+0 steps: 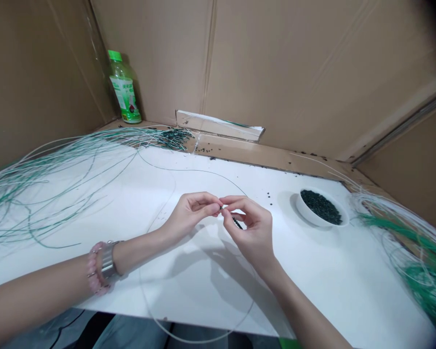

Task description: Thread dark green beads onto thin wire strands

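My left hand is closed in a pinch, with a tiny dark bead at its fingertips. Its thumb and forefinger meet those of my right hand above the white board. The right hand is pinched too, and a short row of dark beads shows beneath its curled fingers. A thin pale cord hangs in a wide loop below both hands, past the board's near edge. Its ends are hard to follow near the fingers.
A white bowl of dark green-black beads stands right. Green and white strands spread at left, their beaded ends bunched behind. More strands lie far right. A green-capped bottle stands against cardboard walls; loose beads are scattered.
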`<action>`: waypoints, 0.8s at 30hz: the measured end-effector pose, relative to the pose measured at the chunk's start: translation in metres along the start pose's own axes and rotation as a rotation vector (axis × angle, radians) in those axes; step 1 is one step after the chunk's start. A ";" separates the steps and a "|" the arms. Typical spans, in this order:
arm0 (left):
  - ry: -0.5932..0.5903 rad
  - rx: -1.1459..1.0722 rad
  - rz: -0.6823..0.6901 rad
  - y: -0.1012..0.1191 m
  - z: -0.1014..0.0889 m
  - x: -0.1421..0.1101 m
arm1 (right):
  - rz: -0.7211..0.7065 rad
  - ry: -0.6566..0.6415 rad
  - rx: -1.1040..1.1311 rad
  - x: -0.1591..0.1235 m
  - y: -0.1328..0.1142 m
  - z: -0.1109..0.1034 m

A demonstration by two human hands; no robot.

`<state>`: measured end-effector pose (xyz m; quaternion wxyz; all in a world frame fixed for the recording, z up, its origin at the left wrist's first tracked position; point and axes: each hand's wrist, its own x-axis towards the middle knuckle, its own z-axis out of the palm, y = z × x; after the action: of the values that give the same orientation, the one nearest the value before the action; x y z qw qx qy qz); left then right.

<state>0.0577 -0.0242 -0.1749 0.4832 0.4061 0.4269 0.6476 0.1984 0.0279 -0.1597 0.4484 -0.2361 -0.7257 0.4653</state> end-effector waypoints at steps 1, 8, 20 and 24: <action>-0.002 0.005 0.002 0.000 0.000 0.000 | -0.001 -0.002 -0.004 0.000 0.000 0.000; 0.012 0.024 0.013 0.000 -0.001 0.000 | -0.010 -0.010 -0.022 0.001 -0.001 -0.001; 0.015 0.034 0.014 0.000 -0.001 0.001 | -0.005 -0.024 -0.011 0.000 0.001 -0.002; 0.013 0.027 0.019 0.000 0.000 0.000 | -0.002 -0.025 -0.010 0.000 0.002 -0.002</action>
<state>0.0575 -0.0246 -0.1746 0.4687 0.4126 0.4346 0.6490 0.2000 0.0294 -0.1615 0.4388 -0.2319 -0.7338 0.4639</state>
